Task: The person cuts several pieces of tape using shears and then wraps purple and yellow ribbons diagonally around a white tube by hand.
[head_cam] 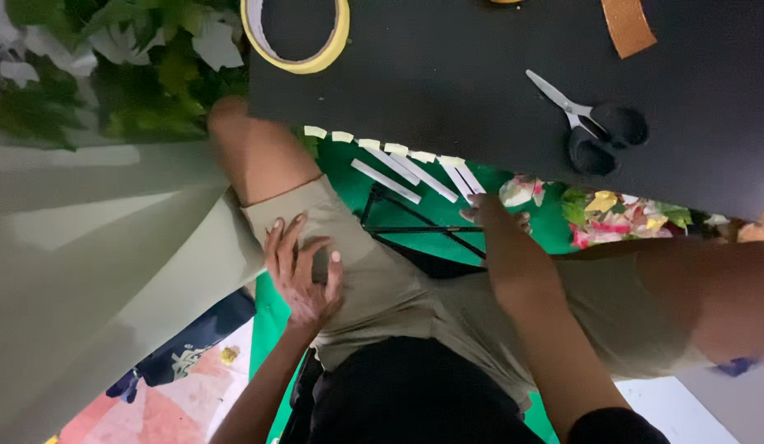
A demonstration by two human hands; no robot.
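Observation:
I sit with my legs under a black table (447, 90). My left hand (304, 271) lies flat on my left thigh over the khaki shorts (390, 288), fingers spread, holding nothing. My right hand (493, 210) reaches down below the table's edge toward several white tape strips (415, 168) stuck along that edge; its fingers are mostly hidden behind the wrist. A thin black metal frame (415, 230) lies on the green floor cloth (349, 168) between my knees.
Black-handled scissors (595, 123) and a yellow-rimmed tape roll (295, 33) lie on the table, with a brown strip (628, 25) at the far edge. Green and white leaves (110, 66) fill the upper left. Colourful paper flowers (620, 214) lie on the floor at right.

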